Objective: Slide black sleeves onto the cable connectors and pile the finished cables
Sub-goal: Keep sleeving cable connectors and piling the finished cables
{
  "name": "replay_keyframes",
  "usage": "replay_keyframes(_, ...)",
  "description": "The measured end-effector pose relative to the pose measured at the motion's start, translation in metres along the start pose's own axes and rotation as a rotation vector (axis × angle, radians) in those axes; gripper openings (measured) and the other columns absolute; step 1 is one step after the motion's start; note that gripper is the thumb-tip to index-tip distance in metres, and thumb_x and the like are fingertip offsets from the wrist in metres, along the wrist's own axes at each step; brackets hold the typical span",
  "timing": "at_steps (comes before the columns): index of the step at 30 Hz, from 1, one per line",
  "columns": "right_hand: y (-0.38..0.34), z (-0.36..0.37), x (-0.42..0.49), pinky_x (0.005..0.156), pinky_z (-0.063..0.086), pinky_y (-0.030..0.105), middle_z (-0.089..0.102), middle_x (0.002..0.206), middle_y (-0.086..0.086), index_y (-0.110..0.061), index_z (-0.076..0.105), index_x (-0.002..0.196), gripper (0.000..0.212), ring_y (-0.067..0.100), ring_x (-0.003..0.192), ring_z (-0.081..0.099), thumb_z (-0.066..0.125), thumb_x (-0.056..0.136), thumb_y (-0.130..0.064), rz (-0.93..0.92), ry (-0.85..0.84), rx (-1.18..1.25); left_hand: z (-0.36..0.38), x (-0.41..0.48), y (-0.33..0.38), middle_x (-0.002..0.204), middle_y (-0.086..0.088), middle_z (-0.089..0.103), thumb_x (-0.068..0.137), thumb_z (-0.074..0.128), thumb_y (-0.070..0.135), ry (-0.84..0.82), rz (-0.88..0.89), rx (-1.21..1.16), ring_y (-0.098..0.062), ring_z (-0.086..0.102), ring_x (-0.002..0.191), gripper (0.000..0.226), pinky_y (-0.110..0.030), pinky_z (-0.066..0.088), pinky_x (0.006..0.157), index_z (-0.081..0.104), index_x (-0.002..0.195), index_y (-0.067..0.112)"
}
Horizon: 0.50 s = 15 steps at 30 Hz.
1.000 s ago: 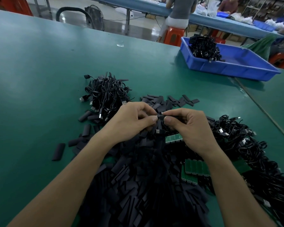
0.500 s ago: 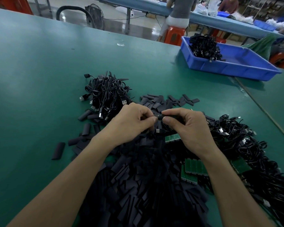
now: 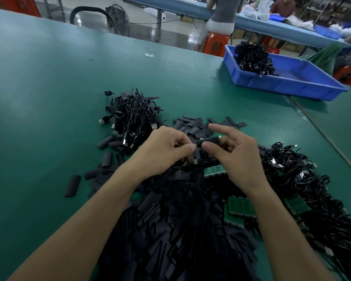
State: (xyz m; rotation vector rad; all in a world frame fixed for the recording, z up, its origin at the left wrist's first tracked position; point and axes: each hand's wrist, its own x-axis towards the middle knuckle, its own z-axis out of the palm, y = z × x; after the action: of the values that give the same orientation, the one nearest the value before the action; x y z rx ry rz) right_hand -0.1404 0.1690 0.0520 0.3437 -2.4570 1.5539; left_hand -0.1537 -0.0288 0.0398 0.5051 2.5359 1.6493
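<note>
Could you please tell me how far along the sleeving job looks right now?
Looks done: the small pile of cables beyond the left hand. In hand: one sleeve, pinched between it and the right hand. Left: the bigger tangle of cables on the right and a large heap of sleeves, so probably far from finished.

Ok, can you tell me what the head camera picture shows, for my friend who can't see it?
A left hand and a right hand pinch a short black sleeve between them over a big heap of loose sleeves on a green table. Piles of tangled black cables lie on either side, and a blue tray farther back holds more.
</note>
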Motion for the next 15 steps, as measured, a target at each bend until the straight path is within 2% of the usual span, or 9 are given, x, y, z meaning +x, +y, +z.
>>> replay_keyframes(2, 0.001, 0.002, 0.000, 0.075, 0.059, 0.026, 0.076, 0.083, -0.004, -0.037, 0.067, 0.103, 0.034, 0.012, 0.078, 0.073, 0.085, 0.078, -0.023, 0.029, 0.128, 0.052, 0.002, 0.000, 0.001, 0.072, 0.000, 0.076, 0.096, 0.066, 0.022, 0.002, -0.029, -0.042, -0.038, 0.070, 0.072, 0.018, -0.056, 0.059, 0.071, 0.074, 0.080, 0.020)
replay_keyframes(5, 0.004, 0.008, -0.001, 0.075, 0.058, 0.020, 0.074, 0.081, -0.013, -0.035, 0.071, 0.093, 0.026, 0.004, 0.079, 0.072, 0.086, 0.076, -0.023, 0.016, 0.240, 0.051, 0.003, 0.000, 0.002, 0.073, 0.001, 0.076, 0.096, 0.065, 0.019, 0.015, -0.051, -0.057, -0.029, 0.072, 0.071, 0.019, -0.055, 0.059, 0.075, 0.073, 0.079, 0.021)
replay_keyframes(10, 0.005, 0.020, -0.003, 0.073, 0.052, 0.011, 0.074, 0.088, -0.015, -0.030, 0.069, 0.117, 0.039, -0.002, 0.081, 0.070, 0.082, 0.081, -0.021, -0.009, 0.241, 0.064, 0.009, 0.001, 0.001, 0.068, 0.001, 0.075, 0.096, 0.064, 0.022, 0.064, -0.075, -0.062, -0.034, 0.071, 0.072, 0.022, -0.056, 0.059, 0.071, 0.074, 0.077, 0.021)
replay_keyframes(15, 0.008, 0.021, -0.004, 0.074, 0.053, 0.012, 0.076, 0.087, -0.019, -0.037, 0.067, 0.111, 0.039, -0.001, 0.083, 0.071, 0.082, 0.081, -0.016, -0.010, 0.228, 0.130, 0.009, 0.003, -0.002, 0.070, 0.001, 0.075, 0.096, 0.063, 0.022, 0.099, -0.074, -0.091, -0.030, 0.073, 0.072, 0.022, -0.052, 0.060, 0.075, 0.074, 0.077, 0.020)
